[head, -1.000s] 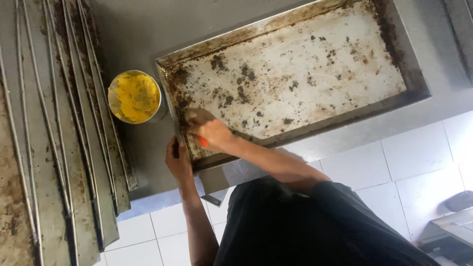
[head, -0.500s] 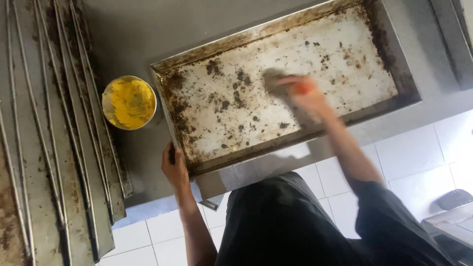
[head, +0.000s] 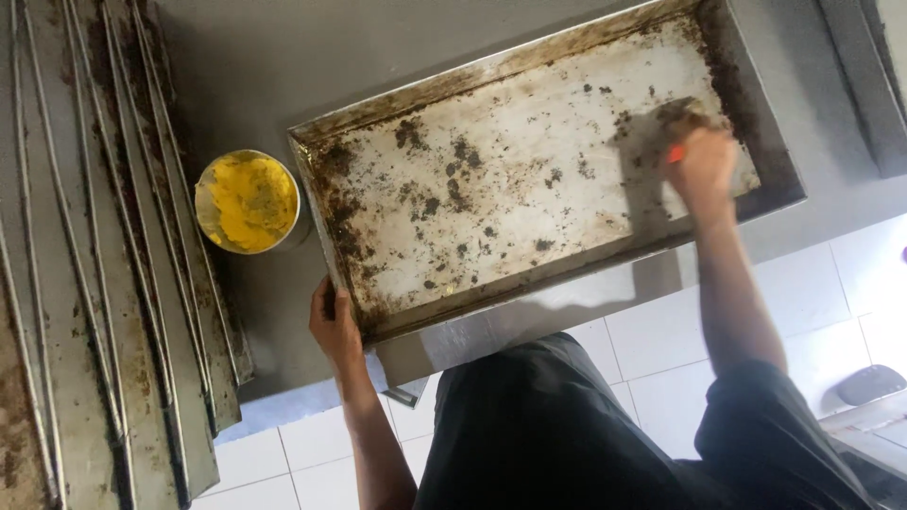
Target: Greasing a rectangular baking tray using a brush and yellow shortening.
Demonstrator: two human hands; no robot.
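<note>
**Right hand scrubbing at the far-right end of the dirty tray**

The large baking tray (head: 567,71) lay flat on the grey counter (head: 312,57), its long axis going from the near left to the far right of the scene. The left hand (head: 333,326) was at the near-left corner, its grip pressed together on the rim there and steadying the tray. The right hand (head: 701,165) was at the opposite end, inside the tray near its right wall, with the grip closed around a dark scrubbing pad (head: 682,115); a small orange part (head: 676,154) showed beside the fingers, but I could not tell what it belonged to. So the right hand was the nearer one to the right end, and the burnt patches in the left half of the tray lay well to the left of it, nearer to the left hand.

The tray held only burnt crumbs and dark crust, thickest along the left and right walls. Just to the left of the tray stood a small round tub (head: 248,201) with a yellow paste in it, mixed with some dark specks. Further left, a stack of other dirty trays (head: 104,283) leaned one over another.
</note>
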